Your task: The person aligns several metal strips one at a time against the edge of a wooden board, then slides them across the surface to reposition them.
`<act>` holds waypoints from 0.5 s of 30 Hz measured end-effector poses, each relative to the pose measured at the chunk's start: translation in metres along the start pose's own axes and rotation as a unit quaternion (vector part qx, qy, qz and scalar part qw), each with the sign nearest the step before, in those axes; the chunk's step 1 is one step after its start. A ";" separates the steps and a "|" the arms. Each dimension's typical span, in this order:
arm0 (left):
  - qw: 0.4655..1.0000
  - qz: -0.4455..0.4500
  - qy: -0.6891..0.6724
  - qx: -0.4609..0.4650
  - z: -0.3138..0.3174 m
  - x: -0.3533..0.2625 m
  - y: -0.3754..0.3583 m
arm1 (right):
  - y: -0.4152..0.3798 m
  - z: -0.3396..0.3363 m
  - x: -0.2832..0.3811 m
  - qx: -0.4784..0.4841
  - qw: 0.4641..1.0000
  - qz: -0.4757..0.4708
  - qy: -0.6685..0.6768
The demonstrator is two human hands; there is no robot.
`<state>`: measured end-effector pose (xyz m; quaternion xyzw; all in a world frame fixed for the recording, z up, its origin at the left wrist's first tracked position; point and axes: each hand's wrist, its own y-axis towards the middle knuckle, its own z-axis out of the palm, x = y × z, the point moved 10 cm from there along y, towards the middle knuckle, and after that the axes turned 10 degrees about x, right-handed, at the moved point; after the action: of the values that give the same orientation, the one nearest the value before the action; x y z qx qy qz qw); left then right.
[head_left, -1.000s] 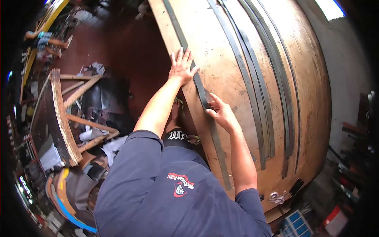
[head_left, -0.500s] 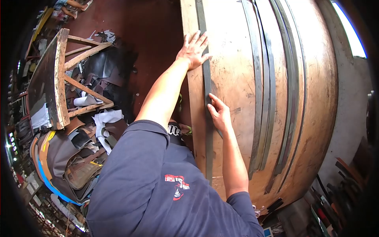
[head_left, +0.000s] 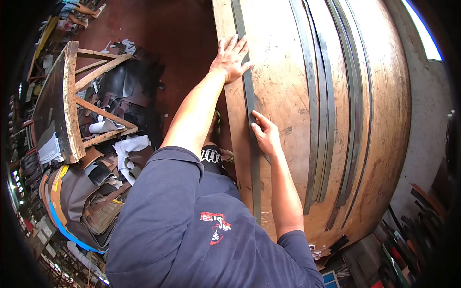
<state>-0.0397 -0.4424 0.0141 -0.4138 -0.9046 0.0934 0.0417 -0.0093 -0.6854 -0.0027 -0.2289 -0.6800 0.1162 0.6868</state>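
Observation:
A long dark strip (head_left: 248, 98), looking like leather, runs along the near left edge of the wooden table (head_left: 283, 158). My left hand (head_left: 229, 62) lies flat across it near the top, fingers spread. Lower down, my right hand (head_left: 266, 134) rests at the strip's right edge, index finger and thumb pointing at that edge. Its other fingers are curled and mostly hidden. A dark sliver shows just below the right hand; what it belongs to cannot be made out.
More dark strips (head_left: 329, 105) lie lengthwise on the table to the right. At left stand a wooden frame (head_left: 74, 101) and a heap of scrap sheets (head_left: 115, 91). Rolled or stacked sheets (head_left: 77, 197) sit below. Another person's legs (head_left: 86, 10) show at top left.
The view has shifted slightly, so the table edge and strip sit a little further left. Both hands keep nearly the same places on the strip.

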 end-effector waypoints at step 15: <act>1.000 0.003 0.003 -0.010 -0.003 0.000 -0.001 | 0.001 0.000 -0.001 -0.003 1.000 0.001 0.006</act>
<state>-0.0399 -0.4427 0.0168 -0.4174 -0.9040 0.0832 0.0396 -0.0093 -0.6851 -0.0036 -0.2323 -0.6760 0.1137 0.6901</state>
